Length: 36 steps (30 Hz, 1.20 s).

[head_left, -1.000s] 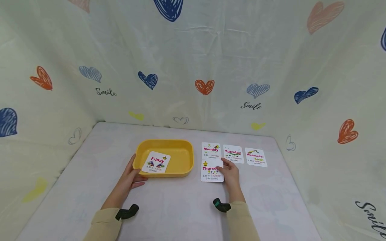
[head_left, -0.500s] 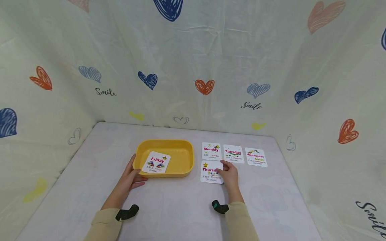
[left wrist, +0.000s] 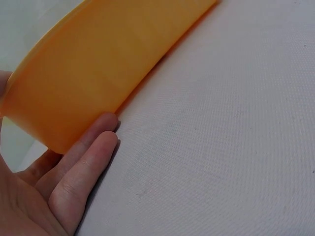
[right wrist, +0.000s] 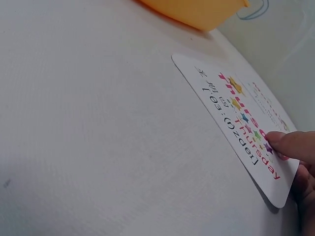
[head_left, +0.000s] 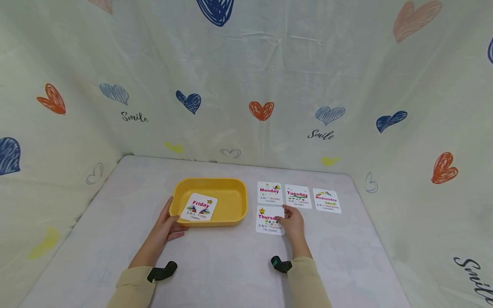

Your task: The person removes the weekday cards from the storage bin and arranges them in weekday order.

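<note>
White-faced, the Thursday card (head_left: 268, 224) pinched at its right edge by the right hand (head_left: 294, 223), just in front of the Monday card (head_left: 269, 193), is best laid flat while the left hand (head_left: 163, 227) grips the yellow tray (head_left: 231, 202).

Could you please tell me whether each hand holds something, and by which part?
The right hand pinches the Thursday card by its right edge; the left hand holds the yellow tray by its near left corner.
</note>
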Each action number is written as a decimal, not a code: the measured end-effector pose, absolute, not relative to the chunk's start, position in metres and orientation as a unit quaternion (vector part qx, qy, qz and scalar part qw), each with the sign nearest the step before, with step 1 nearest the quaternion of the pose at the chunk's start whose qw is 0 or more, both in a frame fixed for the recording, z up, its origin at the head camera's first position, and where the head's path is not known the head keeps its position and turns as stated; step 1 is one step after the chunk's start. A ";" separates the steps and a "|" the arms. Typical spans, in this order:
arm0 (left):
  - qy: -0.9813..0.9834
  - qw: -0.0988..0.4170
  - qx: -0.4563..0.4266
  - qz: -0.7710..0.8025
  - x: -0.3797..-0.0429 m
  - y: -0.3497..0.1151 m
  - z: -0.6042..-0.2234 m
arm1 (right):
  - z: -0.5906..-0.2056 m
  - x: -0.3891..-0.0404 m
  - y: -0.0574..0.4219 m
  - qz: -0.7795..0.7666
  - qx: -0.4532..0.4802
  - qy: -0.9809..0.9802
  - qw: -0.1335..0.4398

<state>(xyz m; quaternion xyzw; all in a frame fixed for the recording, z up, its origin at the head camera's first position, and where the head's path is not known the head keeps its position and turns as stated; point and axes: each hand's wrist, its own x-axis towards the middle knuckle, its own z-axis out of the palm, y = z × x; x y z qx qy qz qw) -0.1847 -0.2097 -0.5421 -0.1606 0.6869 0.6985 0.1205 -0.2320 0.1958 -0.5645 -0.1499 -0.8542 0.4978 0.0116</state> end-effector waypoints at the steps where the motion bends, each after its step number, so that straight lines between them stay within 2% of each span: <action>1: 0.687 0.121 -0.162 0.698 -0.185 -0.210 -0.542 | -0.564 -0.232 0.197 0.496 -0.149 -0.856 0.007; 22: 0.683 0.121 -0.163 0.701 -0.186 -0.210 -0.542 | -0.560 -0.242 0.208 0.462 -0.108 -0.879 -0.037; 36: 0.684 0.123 -0.159 0.701 -0.185 -0.210 -0.542 | -0.556 -0.243 0.208 0.464 -0.110 -0.878 -0.037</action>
